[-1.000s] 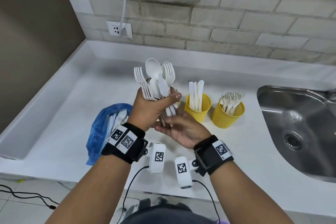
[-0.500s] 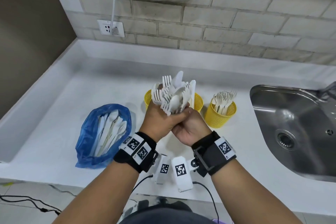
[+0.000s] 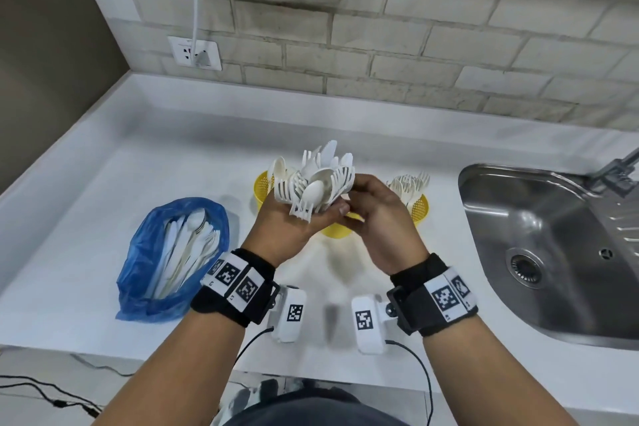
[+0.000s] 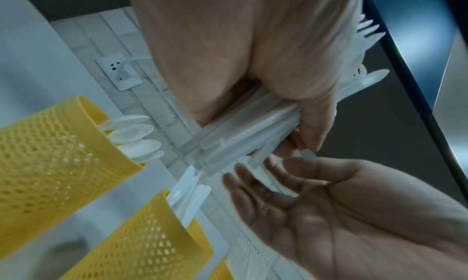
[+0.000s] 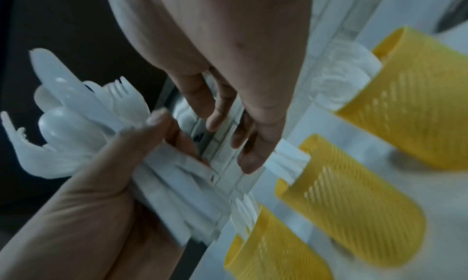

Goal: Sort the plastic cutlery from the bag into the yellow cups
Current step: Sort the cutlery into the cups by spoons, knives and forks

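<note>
My left hand (image 3: 304, 218) grips a fanned bundle of white plastic cutlery (image 3: 316, 181) by the handles, heads up, just above the yellow cups. My right hand (image 3: 370, 207) lies against it from the right, fingers relaxed and touching the handle ends (image 4: 255, 160). Three yellow mesh cups stand behind: the left cup (image 3: 261, 188) holds spoons, the middle cup (image 3: 335, 231) is mostly hidden by my hands, and the right cup (image 3: 420, 209) holds forks. In the left wrist view, knives (image 4: 187, 192) stick out of the middle cup (image 4: 142, 240). An open blue bag (image 3: 138, 273) with more cutlery lies to the left.
A steel sink (image 3: 553, 252) is set into the white counter (image 3: 138, 156) at the right. The brick wall behind carries a socket (image 3: 195, 52) with a white cable. Dark cables lie on the floor at the lower left.
The bundle has come down from in front of me to just above the cups. My right hand moved from under the handles to the bundle's right side, with its fingers loosened.
</note>
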Demonstrator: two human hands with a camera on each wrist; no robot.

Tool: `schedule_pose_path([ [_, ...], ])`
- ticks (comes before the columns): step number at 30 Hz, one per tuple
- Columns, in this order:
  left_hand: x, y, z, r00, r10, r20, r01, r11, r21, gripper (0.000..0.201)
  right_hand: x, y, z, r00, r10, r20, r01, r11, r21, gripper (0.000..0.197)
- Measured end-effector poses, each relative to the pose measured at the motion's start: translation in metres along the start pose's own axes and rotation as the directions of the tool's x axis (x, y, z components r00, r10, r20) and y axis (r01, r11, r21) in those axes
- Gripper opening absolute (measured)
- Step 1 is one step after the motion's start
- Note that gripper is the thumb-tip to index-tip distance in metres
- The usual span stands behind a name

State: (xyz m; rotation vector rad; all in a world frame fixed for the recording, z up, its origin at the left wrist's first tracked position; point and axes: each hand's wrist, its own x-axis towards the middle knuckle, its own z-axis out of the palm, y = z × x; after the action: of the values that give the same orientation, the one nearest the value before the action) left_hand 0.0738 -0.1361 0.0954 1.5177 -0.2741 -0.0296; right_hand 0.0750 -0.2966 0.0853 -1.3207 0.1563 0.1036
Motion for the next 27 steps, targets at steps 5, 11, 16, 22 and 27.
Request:
schedule_pose_path([
  [5, -0.005, 0.002, 0.006, 1.000, 0.015, 0.007, -0.015, 0.999, 0.028, 0.028, -0.017, -0.031, -0.019, 0.963, -0.246, 0.108, 0.260, 0.956, -0.135, 0.030],
  [11, -0.014, 0.003, 0.012, 1.000, -0.008, 0.018, 0.008, 1.000, 0.029, 0.016, -0.028, -0.050, -0.023, 0.911, -0.353, 0.212, 0.401, 0.879, -0.257, 0.016],
  [16, -0.021, 0.010, 0.005, 1.000, -0.002, 0.031, 0.000, 0.998, 0.062, 0.024, -0.033, -0.045, -0.013, 0.904, -0.366, 0.219, 0.408, 0.893, -0.191, 0.012],
  [22, -0.020, 0.015, -0.011, 1.000, 0.004, 0.026, -0.004, 1.000, -0.008, 0.027, -0.029, -0.037, 0.005, 0.910, -0.366, 0.194, 0.387, 0.918, -0.083, 0.010],
  [27, -0.011, 0.017, -0.028, 0.999, -0.011, 0.049, 0.012, 1.000, -0.010, 0.041, -0.020, -0.034, 0.021, 0.935, -0.304, 0.185, 0.292, 0.952, 0.089, 0.011],
])
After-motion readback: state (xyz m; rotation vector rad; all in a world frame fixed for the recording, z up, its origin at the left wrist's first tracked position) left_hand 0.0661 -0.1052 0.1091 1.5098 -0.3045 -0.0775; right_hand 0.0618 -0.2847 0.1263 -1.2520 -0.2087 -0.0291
